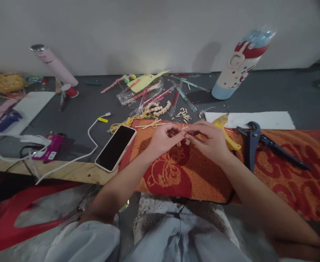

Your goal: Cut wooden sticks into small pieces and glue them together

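Observation:
My left hand (165, 138) and my right hand (210, 140) meet over an orange and red mat (203, 178). Fingers of both are closed in a pinch around small pale wooden pieces (187, 142), partly covered by the fingertips. Just beyond the hands lie cut wooden bits (184, 115) and a curved row of similar pale pieces (164, 108). Thin wooden sticks (151, 124) rest at the mat's far edge, by a tangle of yellow cord (118, 127). Right of my right hand lies a yellow-handled tool (232, 142), partly hidden, beside a dark blue hand cutter (253, 140).
A phone (116, 147) lies left of the mat, near a white cable (93, 131). Plastic-wrapped sticks (149, 92) are scattered behind. A cartoon bottle (237, 69) stands back right, a pink flask (57, 67) back left. A white strip (266, 120) lies beyond the cutter.

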Tool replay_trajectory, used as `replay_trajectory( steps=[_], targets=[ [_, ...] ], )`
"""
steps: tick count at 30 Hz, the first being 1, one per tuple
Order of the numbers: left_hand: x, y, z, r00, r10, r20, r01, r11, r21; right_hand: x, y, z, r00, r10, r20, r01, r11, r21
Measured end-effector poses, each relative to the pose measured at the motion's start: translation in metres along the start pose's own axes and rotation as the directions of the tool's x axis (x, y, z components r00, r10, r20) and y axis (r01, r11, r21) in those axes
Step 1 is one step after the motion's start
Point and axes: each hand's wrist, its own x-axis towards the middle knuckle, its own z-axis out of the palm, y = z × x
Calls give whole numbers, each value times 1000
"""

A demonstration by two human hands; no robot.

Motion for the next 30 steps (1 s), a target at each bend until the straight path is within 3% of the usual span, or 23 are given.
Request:
replay_trajectory(
  steps=[7,13,15,18,21,23,26,30],
  targets=[
    [0,0,0,995,84,-59,-75,987,144,1,2,-1,985,172,-12,-168,973,158],
    [-3,3,2,960,230,-160,-217,972,89,1,2,-4,953,300,-32,-280,920,275],
    [-3,5,3,972,167,-162,-170,985,-4,2,0,-5,958,287,-29,-269,924,273],
    [-2,9,2,993,-47,-109,21,972,-233,2,-1,-7,971,240,7,-234,940,248],
    [0,14,1,969,-248,-8,215,856,-469,2,-1,-7,983,176,48,-182,962,202],
    [1,18,0,946,-320,58,293,762,-577,2,-2,-7,992,126,31,-129,978,162],
    [0,22,1,917,-381,116,368,700,-612,1,-3,-4,997,76,-30,-73,992,101],
    [-2,23,5,905,-397,151,414,743,-526,0,-2,-3,981,195,-2,-192,966,170]
  ],
)
